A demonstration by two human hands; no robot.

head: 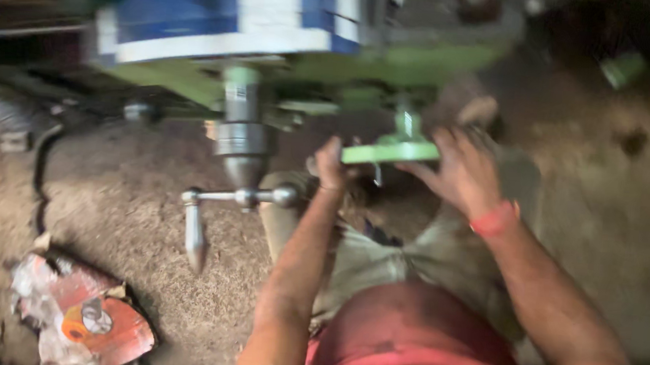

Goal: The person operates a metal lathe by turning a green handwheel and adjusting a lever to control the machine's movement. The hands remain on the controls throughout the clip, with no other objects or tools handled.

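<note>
Lying crumpled at the lower left of the frame: a torn red and grey wrapper [79,318] with an orange round patch on it, flat on the dirt floor [124,214]. Curving down the left edge above it, a dark cable [38,178]. Filling the upper left and upper middle: a green machine [287,65] with a blue and white panel [230,8] across its top, blurred by motion, print not legible. Hanging from its underside left of centre, a steel chuck [240,142], long axis vertical, tapered nose pointing down. Just below the chuck, a steel T-shaped key [236,199]: crossbar running horizontally from a joint at the left toward a round knob at the right, tapered shank dropping from the left joint, tip aimed down at the floor and slightly toward the right.

Rising from the bottom middle, the left hand [330,167], fingers curled shut beside the knob end of the key and under a pale green flat plate [392,152]; blur hides whether the grasp is on the key or on the plate. Set edge-on at centre, the plate, long axis horizontal. Right of it, the right hand [459,173], fingers spread over the plate's right end and touching it, a red band [495,219] at the wrist. Brown, dusty ground across the right side, dim toward the upper right corner.
</note>
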